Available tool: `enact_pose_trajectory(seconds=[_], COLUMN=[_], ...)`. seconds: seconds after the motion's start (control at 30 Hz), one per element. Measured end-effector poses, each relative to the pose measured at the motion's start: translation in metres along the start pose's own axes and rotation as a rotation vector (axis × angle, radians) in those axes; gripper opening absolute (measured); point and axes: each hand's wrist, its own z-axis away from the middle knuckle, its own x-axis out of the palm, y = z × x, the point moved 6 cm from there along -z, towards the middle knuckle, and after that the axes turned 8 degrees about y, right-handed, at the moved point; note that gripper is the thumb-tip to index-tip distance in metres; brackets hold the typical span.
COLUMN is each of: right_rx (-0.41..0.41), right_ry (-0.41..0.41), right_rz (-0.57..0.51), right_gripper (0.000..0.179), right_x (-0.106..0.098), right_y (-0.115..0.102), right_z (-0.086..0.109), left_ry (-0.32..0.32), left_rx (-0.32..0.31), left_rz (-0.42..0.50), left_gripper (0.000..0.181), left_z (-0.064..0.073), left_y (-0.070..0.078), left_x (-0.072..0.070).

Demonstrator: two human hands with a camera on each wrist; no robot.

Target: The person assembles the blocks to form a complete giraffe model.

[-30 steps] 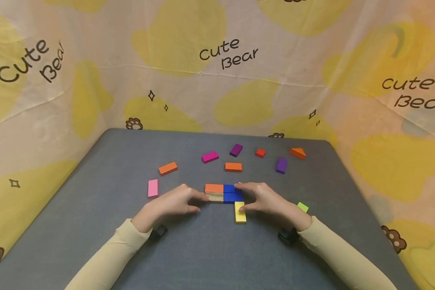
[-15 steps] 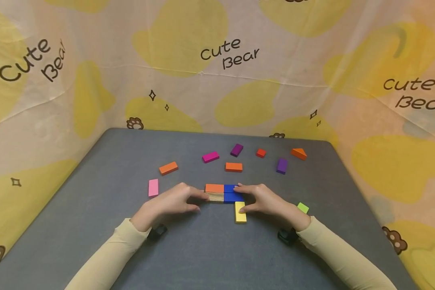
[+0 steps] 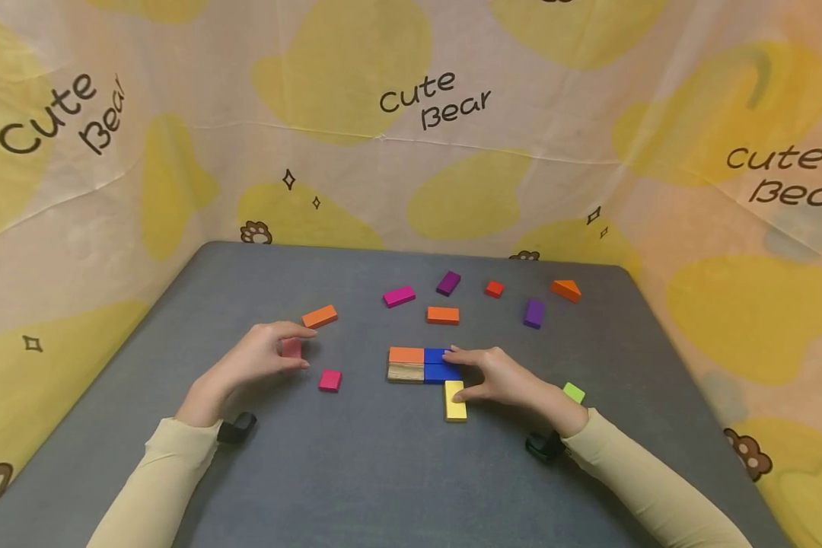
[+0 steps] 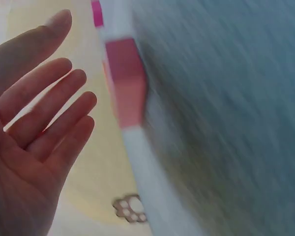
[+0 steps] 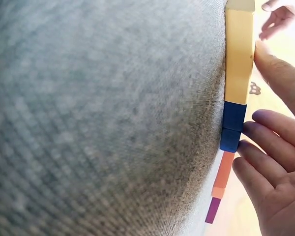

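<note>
My left hand [image 3: 250,354], fingers extended, is over a pink block [image 3: 291,348] on the left of the table and partly covers it in the head view. The left wrist view has this hand [image 4: 39,113] apart from a blurred pink block [image 4: 130,103]. My right hand [image 3: 510,377] rests its fingertips on one of two blue blocks [image 3: 441,372], its thumb on an upright-lying yellow block [image 3: 455,411]. An orange block [image 3: 406,355] and a bare-wood block [image 3: 406,372] lie flush against the blue pair.
A crimson block [image 3: 330,380] lies between the left hand and the group. Behind are orange blocks [image 3: 443,315], a magenta block [image 3: 399,297], purple blocks [image 3: 534,313], a red block [image 3: 495,289] and an orange triangle [image 3: 565,290]. A green block [image 3: 574,393] sits behind the right wrist.
My left hand has moved left from the bare-wood block to the pink block, uncovering the crimson block. My right hand and the grouped blocks have stayed put.
</note>
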Motion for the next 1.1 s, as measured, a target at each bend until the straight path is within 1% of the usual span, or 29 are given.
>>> enact_pose_trajectory(seconds=[0.13,0.23,0.37,0.53,0.63,0.73,0.8,0.93,1.1], right_rx=[0.005,0.01,0.013,0.008,0.004,0.007,0.012,0.015,0.011], right_ry=[-0.004,-0.009,-0.009,-0.006,-0.007,-0.009,-0.009,-0.003,0.0], right_rz=[-0.003,-0.007,-0.015,-0.015,-0.017,-0.016,-0.018,-0.023,-0.023], right_gripper=[0.071,0.071,0.071,0.071,0.07,0.07,0.07,0.07,0.07], right_x=[0.0,0.001,0.0,0.0,0.0,0.001,0.001,0.0,0.0], right_y=[0.001,0.002,0.002,0.002,0.001,0.001,0.002,0.002,0.002], right_z=[0.001,0.001,0.001,0.0,0.0,0.001,0.001,0.0,0.0], left_ry=[-0.015,-0.031,-0.033,-0.016,0.012,0.029,0.026,0.02,0.006], left_rx=[-0.077,-0.108,-0.125,-0.118,-0.099,-0.049,-0.006,0.06,0.113], left_rz=[-0.036,-0.06,-0.078,-0.091,-0.067,-0.025,-0.003,0.023,0.052], left_gripper=[0.053,0.057,0.059,0.058,0.058,0.059,0.059,0.058,0.057], left_z=[0.004,0.005,0.005,0.004,0.003,0.001,-0.002,-0.008,-0.013], left_y=[-0.019,-0.027,-0.031,-0.028,-0.019,-0.003,0.01,0.033,0.052], left_x=[-0.002,0.0,0.0,0.0,-0.001,0.002,0.005,0.01,0.019])
